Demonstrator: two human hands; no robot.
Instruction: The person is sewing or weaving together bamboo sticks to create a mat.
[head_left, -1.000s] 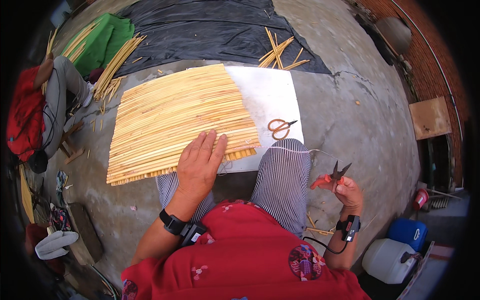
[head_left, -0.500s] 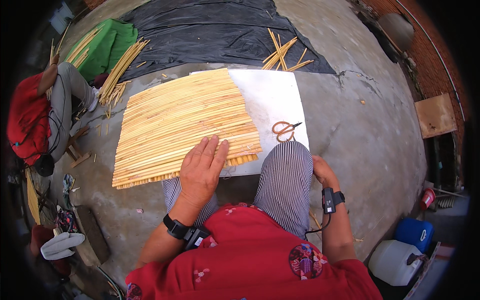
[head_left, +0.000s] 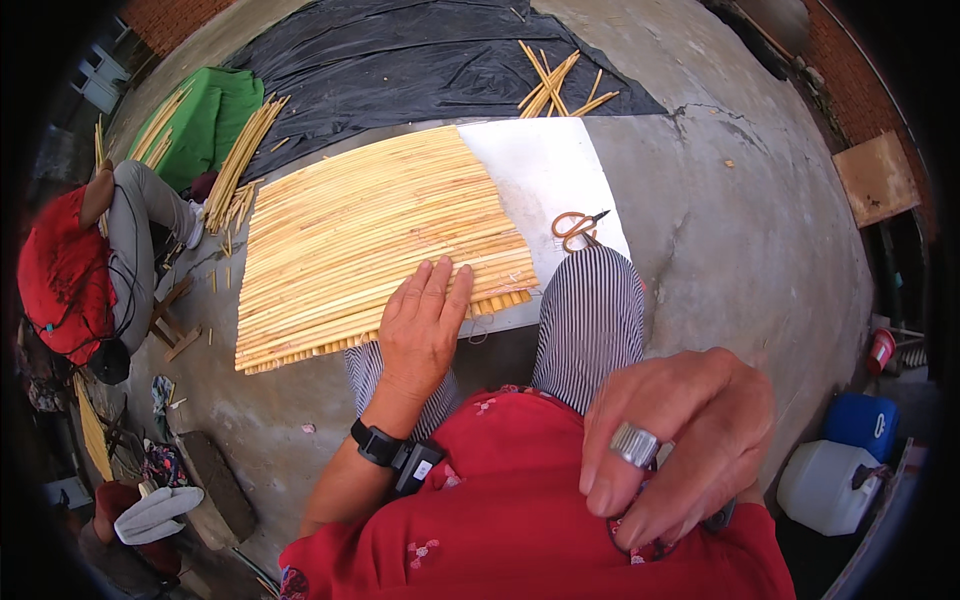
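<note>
A mat of pale yellow reed stalks (head_left: 370, 230), laid side by side, rests on a white board (head_left: 555, 180) over my knees. My left hand (head_left: 425, 315) lies flat on its near part, fingers stretched out and close together. Raised high in front of my chest is my right hand (head_left: 690, 430), away from the mat, its fingers curled inward and closed. A wide metal ring (head_left: 634, 444) sits on one of its fingers. Anything between those fingertips is too small or hidden to tell. Scissors with orange-brown handles (head_left: 574, 228) lie on the board by my right knee.
At the far left a person in red (head_left: 65, 270) sits near bundled stalks (head_left: 245, 150) and a green cloth (head_left: 205, 115). A black sheet (head_left: 400, 65) with loose stalks (head_left: 560, 85) spreads beyond the board. White (head_left: 825, 485) and blue jugs (head_left: 858, 425) stand at right.
My right hand has come up from beside my right knee to high before my chest. My left hand stays flat on the mat. The whole view has shifted slightly.
</note>
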